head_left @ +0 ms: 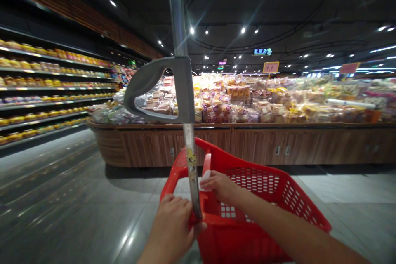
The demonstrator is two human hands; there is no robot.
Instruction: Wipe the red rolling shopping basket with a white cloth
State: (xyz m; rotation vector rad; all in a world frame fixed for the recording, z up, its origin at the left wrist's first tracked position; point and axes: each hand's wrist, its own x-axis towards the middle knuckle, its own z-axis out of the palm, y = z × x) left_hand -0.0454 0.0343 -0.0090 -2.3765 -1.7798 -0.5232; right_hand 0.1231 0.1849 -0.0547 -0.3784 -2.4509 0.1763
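A red plastic shopping basket (258, 225) with slotted walls sits in front of me, with a metal pole (190, 144) rising from its near left side. The pole carries a grey loop-shaped handle (185, 90) higher up. My left hand (173, 222) is closed around the basket's near rim at the foot of the pole. My right hand (221, 185) reaches over the basket and pinches a small white tissue-like piece (205, 178). That piece lies close to the basket's red handle bar (206, 164) and the pole; whether it is paper or cloth I cannot tell.
Ahead stands a long wooden display counter (210, 138), heaped with bagged baked goods (216, 107). A price sign (270, 67) rises above them. Shelves of packaged goods (40, 84) line the left wall. Grey tiled floor (130, 198) runs along the counter.
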